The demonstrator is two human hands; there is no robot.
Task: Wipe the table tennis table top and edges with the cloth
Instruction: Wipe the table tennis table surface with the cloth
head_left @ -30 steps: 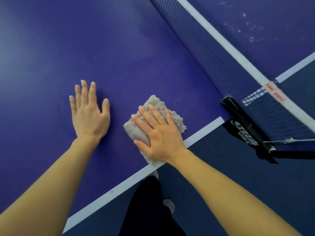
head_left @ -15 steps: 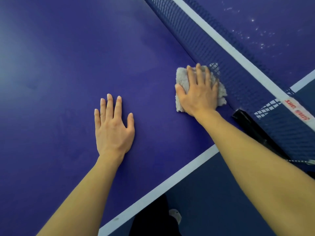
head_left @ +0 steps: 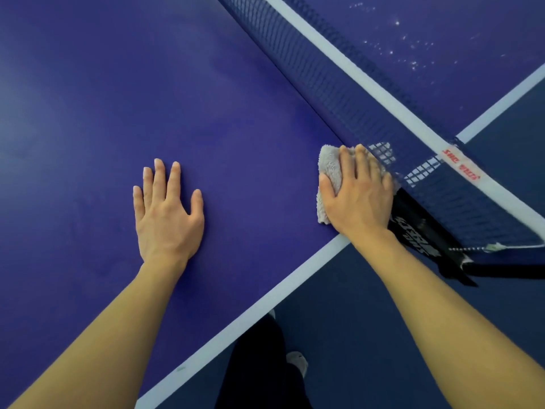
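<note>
While the right hand (head_left: 358, 199) presses the fluffy grey folded cloth (head_left: 328, 172) with straight fingers (head_left: 361, 160), seemingly touching the dark mesh net (head_left: 339, 81) at right, bare purple tabletop (head_left: 206, 98) stretches left toward the flat left hand (head_left: 166, 214).

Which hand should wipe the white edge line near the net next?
Right. The right hand presses the cloth close to the white edge line; the left hand rests flat, bare, farther along the table top.

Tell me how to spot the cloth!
Follow the purple table tennis table top along its dark mesh net to the near edge. There a fluffy grey terry cloth lies under the flat right hand. It alone is fluffy; the left hand rests on bare table.
</note>
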